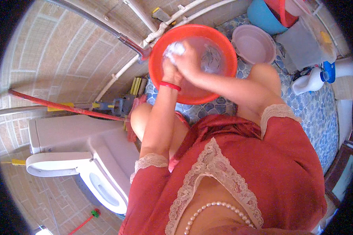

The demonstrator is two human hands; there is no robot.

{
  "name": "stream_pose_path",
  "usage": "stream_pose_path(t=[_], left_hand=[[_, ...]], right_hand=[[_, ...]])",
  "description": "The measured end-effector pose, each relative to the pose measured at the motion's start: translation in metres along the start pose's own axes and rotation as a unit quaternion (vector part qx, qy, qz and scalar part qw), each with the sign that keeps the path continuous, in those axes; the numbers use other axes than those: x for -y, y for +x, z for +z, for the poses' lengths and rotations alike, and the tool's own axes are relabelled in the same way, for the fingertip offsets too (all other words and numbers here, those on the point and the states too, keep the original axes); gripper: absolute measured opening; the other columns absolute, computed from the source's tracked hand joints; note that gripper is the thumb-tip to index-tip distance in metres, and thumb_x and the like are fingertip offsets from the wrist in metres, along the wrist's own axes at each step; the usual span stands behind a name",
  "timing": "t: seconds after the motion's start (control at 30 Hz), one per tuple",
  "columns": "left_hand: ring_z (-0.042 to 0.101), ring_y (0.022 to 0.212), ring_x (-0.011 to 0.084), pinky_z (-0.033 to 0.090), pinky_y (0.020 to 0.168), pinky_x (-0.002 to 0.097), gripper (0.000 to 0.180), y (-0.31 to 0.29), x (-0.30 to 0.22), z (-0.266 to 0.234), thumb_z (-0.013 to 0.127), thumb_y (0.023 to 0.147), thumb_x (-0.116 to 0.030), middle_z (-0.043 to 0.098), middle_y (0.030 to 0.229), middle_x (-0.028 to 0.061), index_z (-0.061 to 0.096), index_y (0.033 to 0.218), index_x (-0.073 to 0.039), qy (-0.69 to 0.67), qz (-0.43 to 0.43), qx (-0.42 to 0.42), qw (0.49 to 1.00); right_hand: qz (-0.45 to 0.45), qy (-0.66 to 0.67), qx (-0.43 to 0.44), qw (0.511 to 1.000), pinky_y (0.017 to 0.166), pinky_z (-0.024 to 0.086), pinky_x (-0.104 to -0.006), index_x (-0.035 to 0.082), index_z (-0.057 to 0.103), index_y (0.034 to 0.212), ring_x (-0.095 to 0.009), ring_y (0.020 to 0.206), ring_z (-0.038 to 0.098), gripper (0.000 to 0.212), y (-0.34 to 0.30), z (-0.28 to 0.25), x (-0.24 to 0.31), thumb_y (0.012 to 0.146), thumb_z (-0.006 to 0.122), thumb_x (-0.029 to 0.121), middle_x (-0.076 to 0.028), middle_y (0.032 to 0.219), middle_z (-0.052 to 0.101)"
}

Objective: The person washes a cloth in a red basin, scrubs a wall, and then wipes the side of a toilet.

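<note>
A large red basin point(232, 64) of cloudy water stands on the floor before me. Above its left side my two hands are pressed together. My right hand point(189, 60) is closed on a wet whitish cloth point(174, 49), which bunches out past the fingers. My left hand point(171, 71), with a red bracelet at its wrist, is under and against the right one; its fingers are partly hidden, but it looks closed on the same cloth. Another pale, crumpled piece of fabric point(212, 59) lies in the water to the right of my hands.
Right of the basin stand a pale pink washbasin point(254, 45), a blue basin point(264, 17), a translucent bin point(306, 41) and a white bottle point(306, 82) with a blue cap. At left are a toilet point(86, 135), a red pole point(66, 104) and wall pipes point(155, 36).
</note>
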State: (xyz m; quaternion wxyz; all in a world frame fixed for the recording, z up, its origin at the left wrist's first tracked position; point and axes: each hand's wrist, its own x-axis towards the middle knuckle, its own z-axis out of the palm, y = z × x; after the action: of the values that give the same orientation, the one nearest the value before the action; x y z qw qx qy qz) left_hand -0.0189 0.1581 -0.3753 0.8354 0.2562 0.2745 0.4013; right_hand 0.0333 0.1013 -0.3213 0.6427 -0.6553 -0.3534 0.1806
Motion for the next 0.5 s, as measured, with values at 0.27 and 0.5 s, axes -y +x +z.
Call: stream_pose_path(t=[0.27,0.5], left_hand=[[0.052,0.104,0.0244,0.038,0.095,0.0377,0.032,-0.007,-0.001,0.019,0.032,0.092,-0.019,0.054,0.113,0.0112,0.046,0.117,-0.003,0.025,-0.051,-0.03,0.998],[0.038,0.118,0.0305,0.029,0.101,0.0475,0.053,-0.032,-0.021,0.055,0.03,0.09,-0.046,0.038,0.13,0.0131,0.034,0.128,-0.008,-0.016,-0.242,-0.071,0.968]], right_hand=[[-0.003,-0.101,-0.076,0.992,0.062,0.045,-0.0389,0.002,0.056,0.082,-0.032,0.071,0.06,0.019,0.042,-0.014,-0.009,0.067,0.064,0.01,-0.017,0.072,0.06],[0.022,0.092,-0.019,0.995,0.061,0.048,-0.0293,0.002,0.059,0.09,-0.015,0.071,0.059,0.019,0.094,-0.021,-0.041,0.072,0.065,0.006,-0.006,0.078,0.063]])
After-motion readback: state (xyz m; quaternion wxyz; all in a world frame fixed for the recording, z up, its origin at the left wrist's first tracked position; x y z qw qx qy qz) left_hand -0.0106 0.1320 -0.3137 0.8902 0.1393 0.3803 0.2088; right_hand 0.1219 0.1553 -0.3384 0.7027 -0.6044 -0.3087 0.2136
